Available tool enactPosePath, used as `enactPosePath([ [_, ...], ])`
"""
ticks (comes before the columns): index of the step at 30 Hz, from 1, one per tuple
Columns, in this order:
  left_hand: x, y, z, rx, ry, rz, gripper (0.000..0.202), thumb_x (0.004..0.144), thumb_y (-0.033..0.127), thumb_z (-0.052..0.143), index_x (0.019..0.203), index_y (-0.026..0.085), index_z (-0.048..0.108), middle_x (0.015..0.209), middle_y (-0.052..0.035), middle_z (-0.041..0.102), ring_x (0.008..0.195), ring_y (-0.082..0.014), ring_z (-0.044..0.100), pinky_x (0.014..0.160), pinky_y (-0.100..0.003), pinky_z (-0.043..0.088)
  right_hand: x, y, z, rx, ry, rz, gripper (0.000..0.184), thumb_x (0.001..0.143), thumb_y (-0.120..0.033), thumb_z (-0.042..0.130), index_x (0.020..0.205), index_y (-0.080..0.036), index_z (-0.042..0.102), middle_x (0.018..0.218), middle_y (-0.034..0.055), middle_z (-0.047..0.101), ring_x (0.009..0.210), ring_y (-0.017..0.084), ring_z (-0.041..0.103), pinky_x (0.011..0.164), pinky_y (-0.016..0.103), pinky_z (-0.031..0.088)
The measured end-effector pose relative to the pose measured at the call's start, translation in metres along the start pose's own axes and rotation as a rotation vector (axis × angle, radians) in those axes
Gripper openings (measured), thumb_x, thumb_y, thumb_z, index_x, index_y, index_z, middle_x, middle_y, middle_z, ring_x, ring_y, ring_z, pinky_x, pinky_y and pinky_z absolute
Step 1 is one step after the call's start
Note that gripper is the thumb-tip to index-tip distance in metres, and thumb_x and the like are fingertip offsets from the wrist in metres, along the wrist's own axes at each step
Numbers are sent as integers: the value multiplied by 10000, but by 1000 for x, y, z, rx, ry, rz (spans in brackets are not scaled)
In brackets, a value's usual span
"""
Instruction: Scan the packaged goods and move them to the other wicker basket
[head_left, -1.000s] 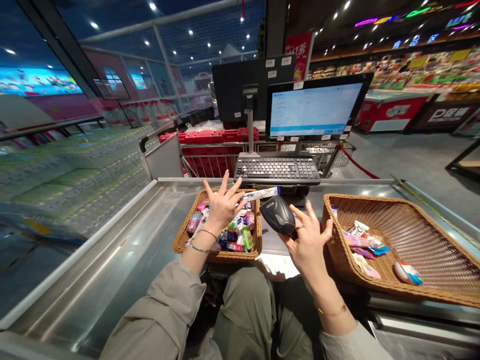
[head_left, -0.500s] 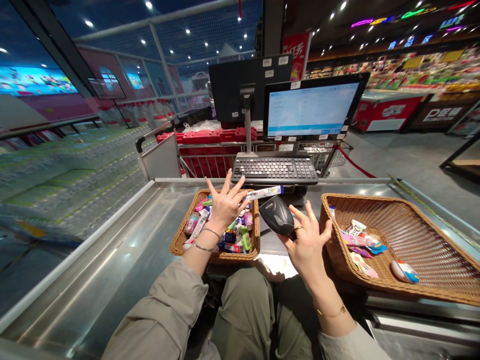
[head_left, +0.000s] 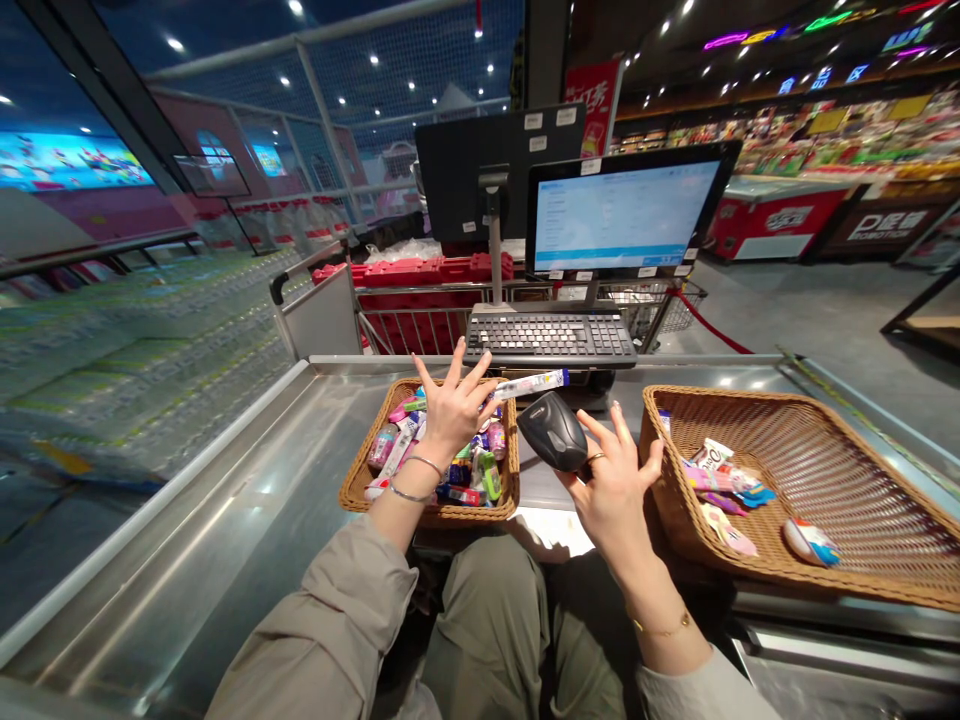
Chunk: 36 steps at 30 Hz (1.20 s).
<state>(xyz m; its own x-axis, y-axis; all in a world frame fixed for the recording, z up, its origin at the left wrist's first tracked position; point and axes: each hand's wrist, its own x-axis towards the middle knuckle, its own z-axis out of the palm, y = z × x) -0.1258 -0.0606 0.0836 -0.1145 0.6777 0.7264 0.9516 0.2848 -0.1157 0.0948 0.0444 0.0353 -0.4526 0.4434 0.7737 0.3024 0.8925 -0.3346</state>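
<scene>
My left hand [head_left: 448,408] is raised over the left wicker basket [head_left: 352,487], which is full of small colourful packets. It pinches a long white and blue packet [head_left: 529,384] between thumb and forefinger, with the other fingers fanned out. My right hand [head_left: 616,490] holds a black barcode scanner [head_left: 553,430] in the palm, fingers partly spread. The scanner's head sits just below the packet's right end. The right wicker basket [head_left: 832,470] holds several packets along its left side.
A keyboard [head_left: 551,340] and a lit monitor [head_left: 622,215] stand behind the baskets on the steel counter [head_left: 247,500]. A shopping cart with red crates [head_left: 427,290] is parked beyond. My knees are under the counter gap.
Both hands keep the same pose and the same hold. The view has shifted very slightly.
</scene>
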Motion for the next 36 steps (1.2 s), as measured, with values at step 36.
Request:
enactPosePath([
  [36, -2, 0, 3, 47, 90, 37, 160, 932, 376, 675, 1012, 256, 746, 1395, -73, 643, 1459, -425, 382, 1111, -850, -87, -2, 0, 0, 18, 14, -6, 217, 899, -268, 578, 1097, -199, 636, 1326, 135, 676, 1452, 390, 418, 1149, 745, 127],
])
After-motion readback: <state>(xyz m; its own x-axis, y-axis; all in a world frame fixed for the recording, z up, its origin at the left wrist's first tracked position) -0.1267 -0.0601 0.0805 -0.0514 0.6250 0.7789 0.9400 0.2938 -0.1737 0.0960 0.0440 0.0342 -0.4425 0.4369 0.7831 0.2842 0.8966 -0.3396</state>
